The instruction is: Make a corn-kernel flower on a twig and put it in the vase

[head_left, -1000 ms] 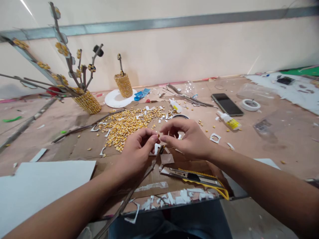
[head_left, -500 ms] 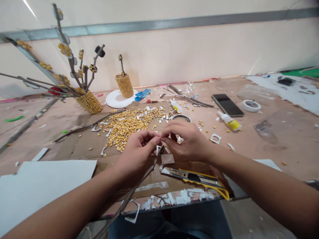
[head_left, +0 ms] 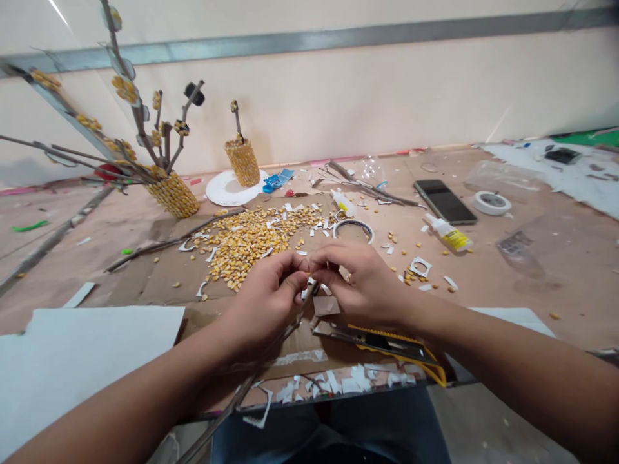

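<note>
Fingertip to fingertip, my left hand (head_left: pixel 271 290) and my right hand (head_left: pixel 360 277) are both closed in a pinch over the cardboard. A tiny yellowish bit shows between them, too small to name. Just below the fingers a thin branch (head_left: pixel 246 386) slants down past the table edge, its dark upper end close to the pinch. Beyond my left hand spreads a heap of corn kernels (head_left: pixel 246 248) mixed with white paper scraps. A small piece of brown card (head_left: pixel 326 305) and a yellow utility knife (head_left: pixel 387 341) lie under my right hand.
At the back left stands a kernel-covered pot (head_left: pixel 174 193) with branches; a smaller kernel-covered cup (head_left: pixel 242 162) sits on a white disc (head_left: pixel 217 191). To the right lie glue bottles (head_left: pixel 449 234), a phone (head_left: pixel 445 201) and a tape roll (head_left: pixel 492 203). White board (head_left: pixel 97 361) covers the left front.
Both hands remain pinched together, with the fingers shifting slightly. The view has moved a little, showing more of the tape ring and the kernels behind my right hand.
</note>
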`<state>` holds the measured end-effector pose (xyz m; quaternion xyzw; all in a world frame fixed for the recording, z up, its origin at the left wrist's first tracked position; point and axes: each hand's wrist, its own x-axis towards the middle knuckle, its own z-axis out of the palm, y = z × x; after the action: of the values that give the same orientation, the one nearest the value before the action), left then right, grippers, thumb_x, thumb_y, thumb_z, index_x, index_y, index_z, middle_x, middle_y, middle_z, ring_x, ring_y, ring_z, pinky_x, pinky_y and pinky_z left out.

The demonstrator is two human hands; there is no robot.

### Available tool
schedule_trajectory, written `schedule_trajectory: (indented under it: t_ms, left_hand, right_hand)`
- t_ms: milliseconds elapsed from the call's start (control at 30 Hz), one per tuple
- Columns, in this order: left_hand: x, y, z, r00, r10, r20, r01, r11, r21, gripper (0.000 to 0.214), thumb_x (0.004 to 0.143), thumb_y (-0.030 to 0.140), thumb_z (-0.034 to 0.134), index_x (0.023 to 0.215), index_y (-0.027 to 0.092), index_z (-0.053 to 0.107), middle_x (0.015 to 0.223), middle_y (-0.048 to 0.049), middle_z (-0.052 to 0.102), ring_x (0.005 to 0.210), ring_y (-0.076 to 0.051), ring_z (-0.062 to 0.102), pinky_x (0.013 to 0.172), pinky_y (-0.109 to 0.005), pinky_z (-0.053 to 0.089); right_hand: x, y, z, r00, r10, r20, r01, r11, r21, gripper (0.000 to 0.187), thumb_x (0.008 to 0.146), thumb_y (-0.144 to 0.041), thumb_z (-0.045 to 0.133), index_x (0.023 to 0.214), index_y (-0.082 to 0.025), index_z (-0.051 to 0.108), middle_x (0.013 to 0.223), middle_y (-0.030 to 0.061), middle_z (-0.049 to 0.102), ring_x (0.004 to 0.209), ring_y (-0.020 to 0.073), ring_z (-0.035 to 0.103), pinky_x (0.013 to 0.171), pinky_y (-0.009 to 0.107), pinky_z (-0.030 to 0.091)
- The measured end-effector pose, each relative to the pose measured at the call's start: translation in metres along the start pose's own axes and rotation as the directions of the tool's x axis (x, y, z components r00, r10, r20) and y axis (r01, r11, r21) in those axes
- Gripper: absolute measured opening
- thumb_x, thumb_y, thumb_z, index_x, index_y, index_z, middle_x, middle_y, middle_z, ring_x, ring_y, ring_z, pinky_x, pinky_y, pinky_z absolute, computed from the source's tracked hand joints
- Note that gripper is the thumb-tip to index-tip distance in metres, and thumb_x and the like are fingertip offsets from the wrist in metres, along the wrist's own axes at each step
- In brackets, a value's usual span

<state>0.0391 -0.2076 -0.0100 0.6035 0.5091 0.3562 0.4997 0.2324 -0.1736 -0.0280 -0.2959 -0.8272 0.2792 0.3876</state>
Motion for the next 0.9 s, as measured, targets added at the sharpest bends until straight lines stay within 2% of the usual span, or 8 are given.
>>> schedule_trajectory:
  t_ms: [100,200,367,433,533,633,767,900]
  left_hand:
    - [0.001,0.003,0.002,0.997,-0.064,-0.037,0.060,0.993,-0.102,0.013,0.087,0.027,0.064,0.079,0.018,0.060,0.062,0.0032,0.054,0.052,-0.011,0.046,0.049,-0.021,0.038]
    - [0.004,0.002,0.005,0.990,-0.111,-0.085,0.096,0.982,-0.162,0.015,0.085,0.031,0.067,0.079,0.018,0.062,0.063,0.0016,0.057,0.050,-0.011,0.048,0.048,-0.022,0.039]
    - [0.008,-0.002,0.007,0.971,-0.200,-0.130,0.171,0.964,-0.204,0.017,0.084,0.030,0.071,0.079,0.016,0.062,0.062,0.0015,0.060,0.050,-0.010,0.051,0.049,-0.020,0.039]
    - [0.010,-0.001,0.006,0.969,-0.209,-0.130,0.179,0.962,-0.209,0.018,0.083,0.031,0.072,0.080,0.016,0.063,0.060,0.0018,0.060,0.050,-0.009,0.052,0.050,-0.019,0.040]
    - [0.013,-0.001,0.003,0.974,-0.193,-0.118,0.166,0.964,-0.210,0.021,0.082,0.034,0.075,0.080,0.015,0.065,0.061,0.0016,0.062,0.050,-0.010,0.053,0.051,-0.020,0.041]
    - [0.013,-0.001,0.001,0.978,-0.178,-0.114,0.152,0.967,-0.205,0.021,0.083,0.034,0.074,0.080,0.015,0.065,0.061,0.0017,0.062,0.052,-0.010,0.054,0.051,-0.020,0.041]
    - [0.013,0.001,0.002,0.980,-0.171,-0.099,0.143,0.959,-0.244,0.020,0.084,0.031,0.072,0.075,0.015,0.063,0.060,0.0016,0.061,0.052,-0.009,0.052,0.052,-0.020,0.039]
    - [0.011,0.003,0.004,0.982,-0.161,-0.102,0.125,0.946,-0.298,0.022,0.084,0.032,0.073,0.075,0.015,0.061,0.061,0.0034,0.057,0.052,-0.008,0.048,0.052,-0.019,0.036]
  right_hand:
    - [0.008,0.004,-0.018,0.985,0.171,0.023,-0.171,0.985,0.009,0.024,0.099,-0.028,0.059,0.079,-0.017,0.067,0.068,-0.0013,0.061,0.063,0.0128,0.051,0.060,0.026,0.037]
    - [0.015,0.007,-0.045,0.914,0.313,0.257,-0.284,0.948,-0.141,0.041,0.101,-0.045,0.058,0.072,-0.018,0.066,0.063,-0.0019,0.056,0.061,0.0128,0.049,0.058,0.027,0.034]
    - [0.012,-0.010,-0.059,0.644,0.463,0.610,-0.254,0.881,-0.400,0.031,0.082,-0.054,0.081,0.082,-0.023,0.078,0.073,0.0007,0.071,0.063,0.0150,0.058,0.056,0.027,0.033]
    - [0.006,-0.021,-0.050,0.602,0.455,0.656,-0.173,0.877,-0.449,0.033,0.074,-0.054,0.085,0.079,-0.023,0.076,0.067,0.0000,0.069,0.058,0.0151,0.055,0.052,0.027,0.029]
    - [-0.003,-0.031,-0.035,0.672,0.371,0.641,-0.021,0.875,-0.484,0.024,0.072,-0.038,0.084,0.067,-0.022,0.067,0.058,-0.0008,0.061,0.048,0.0125,0.043,0.047,0.028,0.021]
    - [-0.006,-0.030,-0.034,0.724,0.300,0.622,0.025,0.889,-0.457,0.025,0.073,-0.025,0.079,0.061,-0.022,0.057,0.052,-0.0027,0.052,0.043,0.0113,0.035,0.044,0.029,0.019]
    - [0.001,-0.018,-0.055,0.741,0.254,0.621,-0.083,0.953,-0.290,0.023,0.087,-0.025,0.072,0.072,-0.023,0.055,0.060,-0.0033,0.058,0.048,0.0128,0.047,0.044,0.027,0.029]
    - [0.008,-0.010,-0.066,0.831,0.276,0.482,-0.257,0.960,-0.108,0.020,0.105,-0.040,0.053,0.092,-0.025,0.048,0.071,-0.0031,0.063,0.057,0.0143,0.057,0.052,0.027,0.041]
